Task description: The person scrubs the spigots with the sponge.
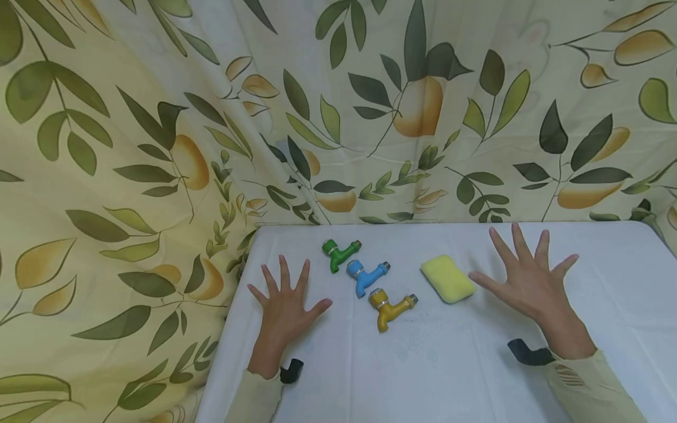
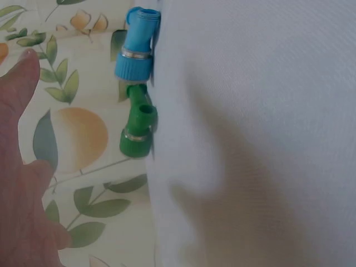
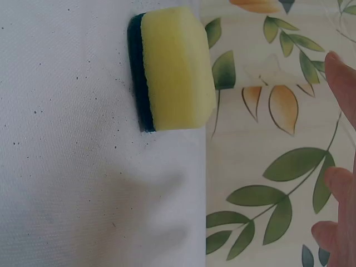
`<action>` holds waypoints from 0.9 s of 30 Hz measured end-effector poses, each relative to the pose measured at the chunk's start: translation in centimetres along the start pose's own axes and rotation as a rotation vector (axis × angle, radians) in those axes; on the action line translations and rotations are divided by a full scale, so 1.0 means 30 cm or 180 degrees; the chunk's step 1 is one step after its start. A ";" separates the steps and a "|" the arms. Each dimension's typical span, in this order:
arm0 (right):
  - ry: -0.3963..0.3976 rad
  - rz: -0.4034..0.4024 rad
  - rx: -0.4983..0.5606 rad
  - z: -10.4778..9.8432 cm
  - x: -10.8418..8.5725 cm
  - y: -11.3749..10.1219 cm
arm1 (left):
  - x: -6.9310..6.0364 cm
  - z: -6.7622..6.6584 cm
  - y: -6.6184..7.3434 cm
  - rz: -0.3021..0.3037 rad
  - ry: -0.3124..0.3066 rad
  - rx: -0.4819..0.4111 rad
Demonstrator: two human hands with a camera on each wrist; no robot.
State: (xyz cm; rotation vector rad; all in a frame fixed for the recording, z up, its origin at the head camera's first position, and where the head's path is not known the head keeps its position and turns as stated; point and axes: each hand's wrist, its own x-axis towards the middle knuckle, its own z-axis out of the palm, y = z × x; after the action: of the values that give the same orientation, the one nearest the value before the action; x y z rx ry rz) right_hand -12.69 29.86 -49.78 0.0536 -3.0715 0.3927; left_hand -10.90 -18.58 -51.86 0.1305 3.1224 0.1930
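Three plastic taps lie in a slanting row on the white table: a green tap, a blue tap and a yellow tap. To their right is a yellow sponge; the right wrist view shows a dark green scouring layer under the sponge. My left hand is spread with straight fingers, left of the taps and apart from them. Fingers splayed, my right hand hovers right of the sponge, its thumb close to it. Neither hand holds anything. The left wrist view shows the blue tap and green tap.
A white cloth covers the table, and small dark specks dot it near the sponge in the right wrist view. Behind and to the left hangs a leaf-and-fruit patterned curtain. Black wrist mounts stick out beside both wrists.
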 end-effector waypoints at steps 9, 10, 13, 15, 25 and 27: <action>0.0023 -0.0015 0.0007 0.005 -0.004 0.008 | -0.004 -0.001 -0.003 0.0002 -0.0046 -0.0023; 0.0026 -0.0013 0.0012 0.005 -0.005 0.009 | -0.005 0.000 -0.003 0.0002 -0.0050 -0.0028; 0.0022 -0.0014 0.0007 0.005 -0.006 0.010 | -0.006 0.000 -0.002 0.0010 -0.0045 -0.0047; 0.0016 -0.0015 0.0006 0.005 -0.006 0.008 | -0.005 -0.001 -0.001 0.0020 -0.0017 -0.0045; -0.0068 -0.0085 0.0023 0.020 -0.006 -0.019 | -0.010 0.015 0.028 0.0177 0.0120 -0.0051; -0.0074 -0.0128 0.0072 0.029 -0.007 -0.031 | -0.011 0.021 0.044 0.0218 0.0139 -0.0019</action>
State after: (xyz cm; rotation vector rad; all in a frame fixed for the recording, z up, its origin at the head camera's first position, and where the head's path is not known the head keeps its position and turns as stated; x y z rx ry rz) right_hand -12.48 28.74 -50.39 0.1213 -3.0833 0.4279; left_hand -10.46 -17.22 -52.32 0.2367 3.1630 0.2090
